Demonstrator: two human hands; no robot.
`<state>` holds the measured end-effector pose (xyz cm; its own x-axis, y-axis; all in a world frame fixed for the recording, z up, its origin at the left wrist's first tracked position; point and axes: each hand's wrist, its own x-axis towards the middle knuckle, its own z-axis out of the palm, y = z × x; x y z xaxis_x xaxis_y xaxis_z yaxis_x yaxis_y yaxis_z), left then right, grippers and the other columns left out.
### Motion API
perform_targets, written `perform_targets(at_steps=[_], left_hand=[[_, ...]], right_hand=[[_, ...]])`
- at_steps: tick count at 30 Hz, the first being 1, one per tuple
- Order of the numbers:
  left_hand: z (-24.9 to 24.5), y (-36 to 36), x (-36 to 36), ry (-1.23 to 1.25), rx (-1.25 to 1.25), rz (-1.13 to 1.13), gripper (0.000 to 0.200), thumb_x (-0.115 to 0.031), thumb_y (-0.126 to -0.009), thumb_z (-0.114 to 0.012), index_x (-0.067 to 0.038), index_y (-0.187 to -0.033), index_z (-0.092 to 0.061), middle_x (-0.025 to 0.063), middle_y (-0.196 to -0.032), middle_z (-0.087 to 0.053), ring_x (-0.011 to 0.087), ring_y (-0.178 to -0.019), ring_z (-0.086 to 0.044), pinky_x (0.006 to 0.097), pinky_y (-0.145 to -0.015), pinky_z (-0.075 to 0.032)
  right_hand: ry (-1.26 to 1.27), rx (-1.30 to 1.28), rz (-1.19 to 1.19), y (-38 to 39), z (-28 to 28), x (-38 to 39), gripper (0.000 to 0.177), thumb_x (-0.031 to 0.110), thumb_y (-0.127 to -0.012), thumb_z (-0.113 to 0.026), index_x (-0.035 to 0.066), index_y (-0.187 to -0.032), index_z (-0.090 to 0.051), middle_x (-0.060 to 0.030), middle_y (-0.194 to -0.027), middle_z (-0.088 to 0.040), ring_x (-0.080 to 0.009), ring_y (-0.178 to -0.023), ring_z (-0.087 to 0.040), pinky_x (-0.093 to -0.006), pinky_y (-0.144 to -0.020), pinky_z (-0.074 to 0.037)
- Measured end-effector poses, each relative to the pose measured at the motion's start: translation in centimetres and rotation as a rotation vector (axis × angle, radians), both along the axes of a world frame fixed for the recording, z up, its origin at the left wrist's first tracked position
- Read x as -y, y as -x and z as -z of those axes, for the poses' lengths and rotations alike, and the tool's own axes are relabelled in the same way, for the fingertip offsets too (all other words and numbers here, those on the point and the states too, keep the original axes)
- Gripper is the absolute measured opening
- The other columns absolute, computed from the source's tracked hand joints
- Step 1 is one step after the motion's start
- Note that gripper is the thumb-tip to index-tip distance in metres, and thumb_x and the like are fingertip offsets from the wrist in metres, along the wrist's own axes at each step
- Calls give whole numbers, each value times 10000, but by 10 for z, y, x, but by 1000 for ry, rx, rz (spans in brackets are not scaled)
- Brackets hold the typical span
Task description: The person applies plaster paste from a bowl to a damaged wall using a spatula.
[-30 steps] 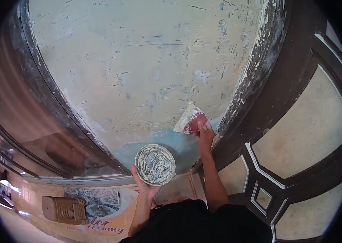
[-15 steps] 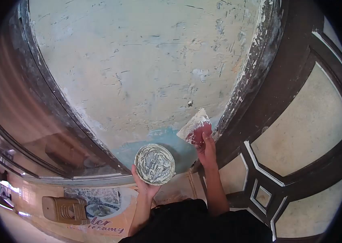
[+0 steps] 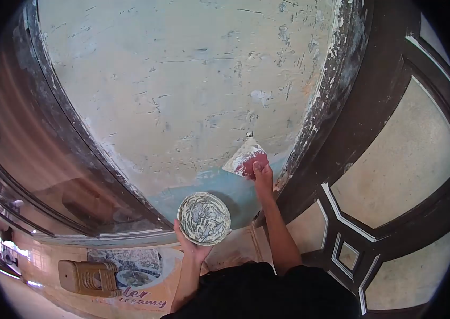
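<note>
My left hand [image 3: 195, 248] grips a round bowl [image 3: 204, 218] from below, its inside smeared with pale putty. Closed on a red putty scraper [image 3: 253, 164], my right hand [image 3: 263, 181] holds it up close to the wall, thumb on its face. White putty coats the scraper's blade, and its upper corner points at a small dark hole [image 3: 249, 134] in the wall. The wall [image 3: 182, 95] is cream with many scratches and scuffs, turning light blue low down behind the bowl.
A dark panelled door [image 3: 395, 159] with pale insets stands on the right. Glass in a dark frame [image 3: 60, 154] is on the left. Stacked brown plastic stools [image 3: 89, 278] stand at lower left before a printed banner [image 3: 145, 297].
My right hand has moved the scraper a little left, nearer the dark hole, and the scraper has turned slightly. The bowl in my left hand is nearly where it was.
</note>
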<state>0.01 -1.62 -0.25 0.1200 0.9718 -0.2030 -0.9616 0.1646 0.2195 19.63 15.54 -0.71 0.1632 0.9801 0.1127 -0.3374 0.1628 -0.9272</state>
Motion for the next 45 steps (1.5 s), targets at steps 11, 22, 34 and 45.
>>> perform_targets(at_steps=[11,22,34,45], left_hand=[[1,0,-4,35,-14,-22,817,-711,-802,-422,-138,-1383,-398,142,-1372,-438,360,-1220,-451,588,-1002,-363],[-1,-6,0,23,-26,30,835,-726,-775,-437,-174,-1398,-377,148,-1404,-395,403,-1244,-413,707,-968,-306],[-10,-2,10,-8,0,-36,801,-705,-801,-424,-160,-1388,-394,143,-1374,-433,377,-1223,-444,630,-988,-355],[-5,-5,14,15,-2,-12,815,-719,-792,-422,-167,-1391,-391,136,-1382,-430,369,-1230,-442,620,-1007,-345]], right_hand=[[51,114,100,2,13,-19,191,247,-937,-574,57,-944,-552,8,-750,-592,-66,-572,-517,-231,-479,-410],[-66,136,37,-4,-5,-11,225,266,-943,-560,42,-957,-542,-12,-737,-585,-83,-545,-520,-238,-469,-418],[-27,13,15,-3,-7,6,202,251,-949,-549,52,-981,-537,-3,-750,-578,-76,-550,-513,-233,-459,-412],[15,-5,30,-6,12,5,212,255,-954,-542,54,-1021,-542,12,-807,-576,-68,-617,-530,-227,-487,-434]])
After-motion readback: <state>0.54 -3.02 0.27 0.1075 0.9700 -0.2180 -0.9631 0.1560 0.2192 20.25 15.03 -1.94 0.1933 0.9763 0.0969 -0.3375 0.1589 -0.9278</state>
